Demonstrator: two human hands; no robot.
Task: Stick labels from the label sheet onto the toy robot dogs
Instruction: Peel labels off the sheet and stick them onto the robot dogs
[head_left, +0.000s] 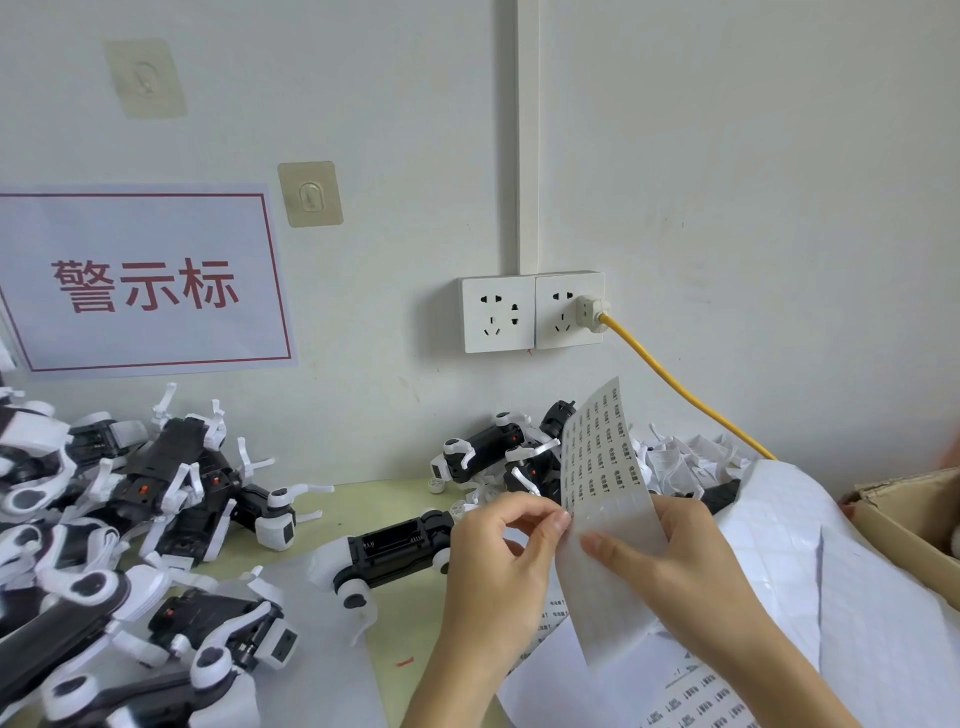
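Leftmost, a toy robot dog (395, 551) lies belly-up, long axis running nine to three, just at nine o'clock of the left hand (498, 566), the nearer one, which pinches a label at the label sheet (605, 499). The right hand (670, 561) grips that upright, half-stripped sheet.

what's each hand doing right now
Left hand: fingertips pinching at the left edge of the label sheet.
Right hand: holding the label sheet, thumb across its front.
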